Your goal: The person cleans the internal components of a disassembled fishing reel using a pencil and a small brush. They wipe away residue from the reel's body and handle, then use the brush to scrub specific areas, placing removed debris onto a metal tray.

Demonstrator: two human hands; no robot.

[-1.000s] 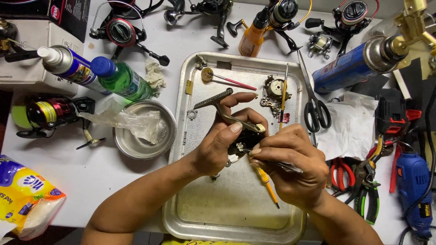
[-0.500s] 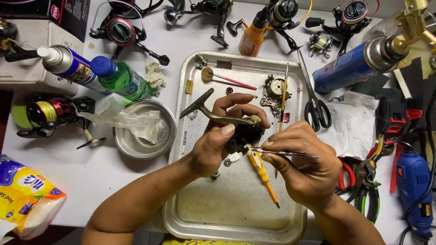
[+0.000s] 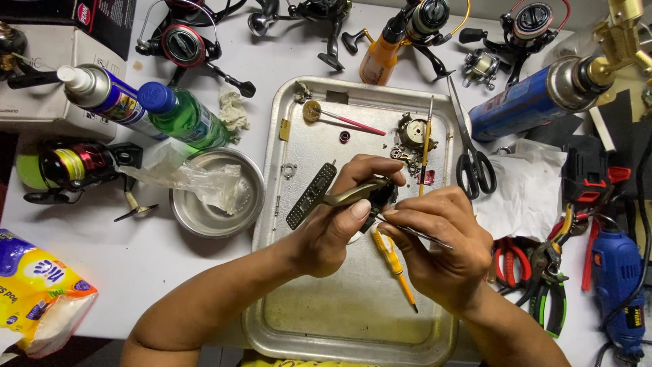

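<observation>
Left hand [image 3: 333,228] grips reel body [image 3: 370,197] beside scissors [image 3: 472,160].

A white surface [image 3: 204,272] spreads out on every side of the fingers, evenly lit with soft shadows. Below it, at the near edge, a dark floor [image 3: 88,350] shows.

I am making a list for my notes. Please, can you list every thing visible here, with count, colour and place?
reel body: 1, dark, over the tray, in left hand
thin tool: 1, metal, in right hand
tray: 1, silver, centre
screwdriver: 1, yellow, on tray
scissors: 1, black, tray's right edge
round tin: 1, silver, left of tray
green bottle: 1, upper left
blue canister: 1, upper right
left hand: 1, centre
right hand: 1, centre
</observation>
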